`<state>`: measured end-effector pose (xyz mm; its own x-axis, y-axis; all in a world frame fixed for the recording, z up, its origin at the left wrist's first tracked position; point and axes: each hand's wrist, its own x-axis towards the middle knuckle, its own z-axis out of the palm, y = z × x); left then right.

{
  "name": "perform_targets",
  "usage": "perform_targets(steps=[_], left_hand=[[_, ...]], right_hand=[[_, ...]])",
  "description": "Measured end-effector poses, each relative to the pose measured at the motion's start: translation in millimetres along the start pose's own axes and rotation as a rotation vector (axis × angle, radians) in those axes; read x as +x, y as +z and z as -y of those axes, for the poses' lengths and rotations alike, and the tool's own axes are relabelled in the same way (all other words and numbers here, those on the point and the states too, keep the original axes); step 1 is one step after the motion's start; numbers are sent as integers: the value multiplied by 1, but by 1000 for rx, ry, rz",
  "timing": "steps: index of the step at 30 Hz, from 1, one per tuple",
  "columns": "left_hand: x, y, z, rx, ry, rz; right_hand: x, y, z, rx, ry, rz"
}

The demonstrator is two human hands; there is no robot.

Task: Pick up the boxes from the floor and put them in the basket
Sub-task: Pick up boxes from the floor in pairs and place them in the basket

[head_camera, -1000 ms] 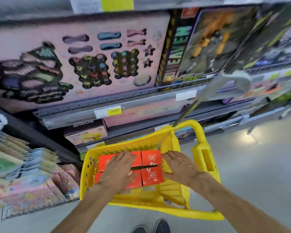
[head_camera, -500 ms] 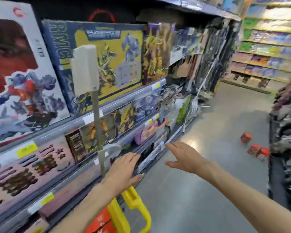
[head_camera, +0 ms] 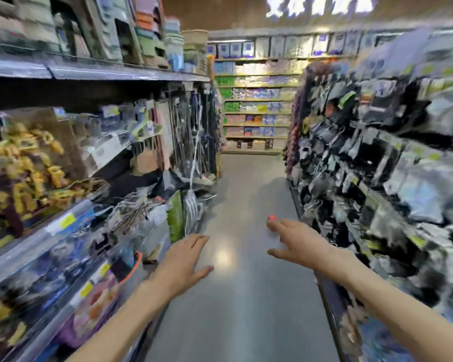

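Observation:
I look down a shop aisle and the picture is blurred by motion. A small red box (head_camera: 272, 217) lies on the grey floor farther down the aisle, just above the fingertips of my right hand (head_camera: 296, 241). The right hand is stretched forward, empty, fingers spread. My left hand (head_camera: 183, 259) is also held out in front, palm down, fingers apart and holding nothing. The yellow basket is out of view.
Toy shelves (head_camera: 63, 226) line the left side of the aisle. A rack of hanging packets (head_camera: 377, 165) lines the right. More shelves (head_camera: 254, 105) close the far end. The grey floor (head_camera: 241, 296) runs between them.
The view swung up from the yellow basket with red boxes to along the aisle. Both hands left the boxes in the basket and now reach forward, empty.

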<state>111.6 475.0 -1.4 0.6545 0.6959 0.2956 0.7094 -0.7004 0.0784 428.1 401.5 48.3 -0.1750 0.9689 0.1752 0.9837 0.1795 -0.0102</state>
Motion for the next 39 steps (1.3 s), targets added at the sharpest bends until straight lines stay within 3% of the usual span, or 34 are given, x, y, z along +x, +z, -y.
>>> perform_targets(steps=[12, 28, 39], left_hand=[[301, 88, 12, -11, 167, -4], [692, 218, 154, -41, 251, 60], [980, 354, 193, -55, 299, 150]], right_hand=[[120, 14, -214, -17, 191, -15], [438, 86, -440, -15, 285, 10], [637, 184, -670, 0, 328, 69]])
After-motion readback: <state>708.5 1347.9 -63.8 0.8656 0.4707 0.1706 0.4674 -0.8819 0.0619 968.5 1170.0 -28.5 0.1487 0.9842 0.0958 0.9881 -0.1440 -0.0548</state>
